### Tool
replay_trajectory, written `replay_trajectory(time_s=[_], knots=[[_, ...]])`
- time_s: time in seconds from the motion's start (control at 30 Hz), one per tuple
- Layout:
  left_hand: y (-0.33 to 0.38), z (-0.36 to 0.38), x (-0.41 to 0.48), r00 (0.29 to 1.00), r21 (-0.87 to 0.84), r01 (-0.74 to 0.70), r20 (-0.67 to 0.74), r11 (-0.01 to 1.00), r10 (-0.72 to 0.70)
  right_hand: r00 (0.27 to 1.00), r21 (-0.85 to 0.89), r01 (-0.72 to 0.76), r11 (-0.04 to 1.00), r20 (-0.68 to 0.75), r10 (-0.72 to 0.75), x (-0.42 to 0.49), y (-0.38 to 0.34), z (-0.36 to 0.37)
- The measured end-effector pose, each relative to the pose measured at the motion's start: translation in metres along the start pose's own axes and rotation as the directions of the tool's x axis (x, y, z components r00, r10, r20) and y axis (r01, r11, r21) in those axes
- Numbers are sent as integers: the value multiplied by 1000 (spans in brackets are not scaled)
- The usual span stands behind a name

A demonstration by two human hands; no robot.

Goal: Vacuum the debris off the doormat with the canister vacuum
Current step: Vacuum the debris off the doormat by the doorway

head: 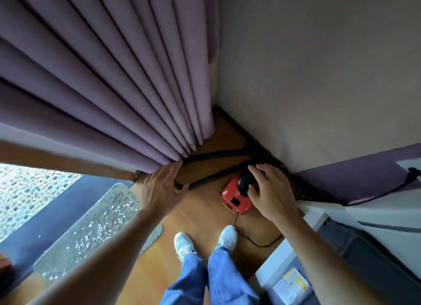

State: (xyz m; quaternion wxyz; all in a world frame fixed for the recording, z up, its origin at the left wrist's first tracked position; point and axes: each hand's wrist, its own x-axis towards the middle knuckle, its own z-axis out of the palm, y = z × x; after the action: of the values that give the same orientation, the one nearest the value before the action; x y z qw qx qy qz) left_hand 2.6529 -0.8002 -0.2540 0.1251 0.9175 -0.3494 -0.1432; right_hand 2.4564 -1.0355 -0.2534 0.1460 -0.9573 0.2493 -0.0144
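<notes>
— What lies farthest left of the canister vacuum (234, 196)?

— The doormat (118, 188), well apart from it, on the floor beside our left forearm. The pale debris (100, 227) is strewn thick along it, so we judge that none of the cleaning has begun.

— And nearer the vacuum?

— Our left hand (159, 188), just left of it. The fingers are straight and laid over the black hose (216, 174), with the thumb below the hose's free end. We read that hand as released, not clenched. Whether the palm touches the hose we cannot tell. The hose loops out from the vacuum towards the foot of the purple curtain (102, 77) and back.

— At the vacuum itself?

— It sits on the wood floor in the corner by the wall, ahead of our shoes. Our right hand (271, 190) is over its right side, fingers spread and bent about the black top. They have not closed round it, so we call that hand released too.

— And the cord?

— The power cord (255, 242) trails from the vacuum's near end, back and to the right.

— Which step is this, then?

— Fetching the machine, we judge. Next we need both grips closed, one on the hose and one on the top. Then we need the vacuum brought left towards the mat with slack in the cord, and the hose's mouth set to the debris.
</notes>
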Motion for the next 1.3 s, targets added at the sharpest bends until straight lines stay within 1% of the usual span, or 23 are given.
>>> replay_trajectory(time_s=[0.2, 0.3, 0.37, 0.47, 0.6, 0.77, 0.87, 0.93, 1.03, 1.07, 1.17, 1.3], knots=[[-64, 72, -15, 994, -28, 112, 13, 993, -112, 987, 26, 126, 992, 93, -127, 16, -11, 112], [-96, 118, -20, 994, -33, 108, 37, 994, -107, 978, 19, 163, 986, 127, -164, 18, -14, 169], [-115, 156, -20, 996, -40, 80, 49, 996, -78, 969, 13, 159, 987, 189, -158, 16, -12, 211], [-128, 216, -14, 994, -92, 80, 85, 993, -72, 957, 21, 144, 989, 253, -145, 16, -6, 270], [-135, 280, 2, 994, -84, 16, 111, 996, -7, 952, 22, 129, 991, 278, -130, 27, -2, 324], [-149, 348, 13, 991, -94, 5, 134, 996, 8, 949, -4, 134, 991, 289, -127, 35, 7, 392], [-164, 391, 27, 992, -83, -23, 121, 996, 33, 933, -23, 152, 988, 332, -136, 50, 12, 438], [-177, 419, 38, 993, -96, 13, 114, 995, -2, 929, -36, 161, 986, 343, -139, 64, 15, 471], [-201, 467, 56, 985, -178, 148, 110, 973, -130, 921, -55, 173, 983, 362, -142, 84, 24, 520], [-211, 484, 62, 984, -186, 159, 108, 970, -141, 918, -64, 181, 981, 369, -146, 91, 28, 535], [-235, 530, 83, 990, -183, 122, 88, 976, -107, 911, -99, 203, 974, 385, -151, 113, 45, 575], [-258, 575, 105, 991, -193, 124, 66, 973, -113, 893, -144, 205, 968, 433, -125, 133, 66, 611]])
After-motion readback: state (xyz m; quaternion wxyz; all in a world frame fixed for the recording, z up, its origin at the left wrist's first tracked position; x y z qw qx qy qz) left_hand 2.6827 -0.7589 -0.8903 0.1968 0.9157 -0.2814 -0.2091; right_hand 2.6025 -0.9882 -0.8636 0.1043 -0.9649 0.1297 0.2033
